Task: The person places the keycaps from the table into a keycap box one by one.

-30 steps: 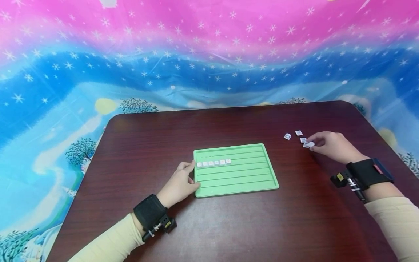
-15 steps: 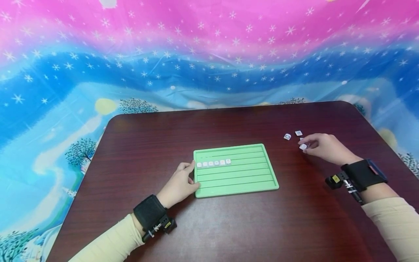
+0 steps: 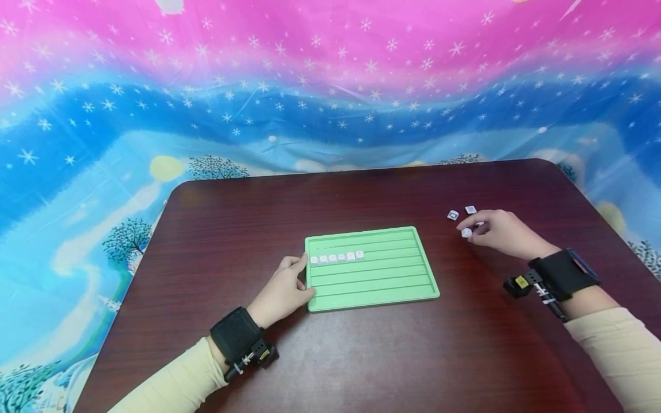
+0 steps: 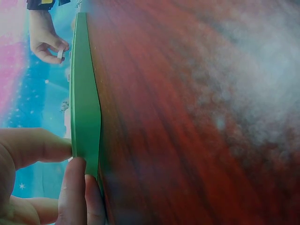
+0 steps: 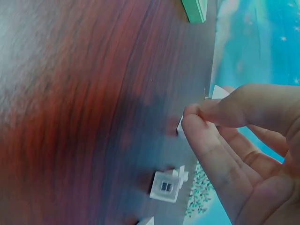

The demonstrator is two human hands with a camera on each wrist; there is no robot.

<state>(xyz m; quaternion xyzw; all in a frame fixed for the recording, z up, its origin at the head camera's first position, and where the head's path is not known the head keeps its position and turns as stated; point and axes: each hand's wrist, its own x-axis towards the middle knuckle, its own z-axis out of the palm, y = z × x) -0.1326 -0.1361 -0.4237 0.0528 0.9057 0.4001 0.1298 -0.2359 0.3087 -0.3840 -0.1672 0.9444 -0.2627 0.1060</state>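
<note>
My left hand (image 3: 281,292) holds the left edge of a light green ridged tray (image 3: 382,287). In the left wrist view its fingertips (image 4: 72,183) press against the end wall of the tray. A row of several white keycaps (image 3: 333,258) sits in one of the tray's upper grooves, starting at the left end. Off to the right, my right hand (image 3: 498,232) pinches a white keycap (image 3: 466,233) between thumb and fingertip, a little above the table. Most of this keycap is hidden by the fingers in the right wrist view.
Loose keycaps lie behind and beside the right hand, one keycap (image 3: 453,215) left of another keycap (image 3: 470,210). A further one is partly covered by the hand. The dark wooden table (image 3: 382,355) ends at a patterned cloth backdrop (image 3: 330,115).
My right hand has lifted a keycap from the loose group and carried it leftward, towards the tray. My left hand and the tray have stayed in place.
</note>
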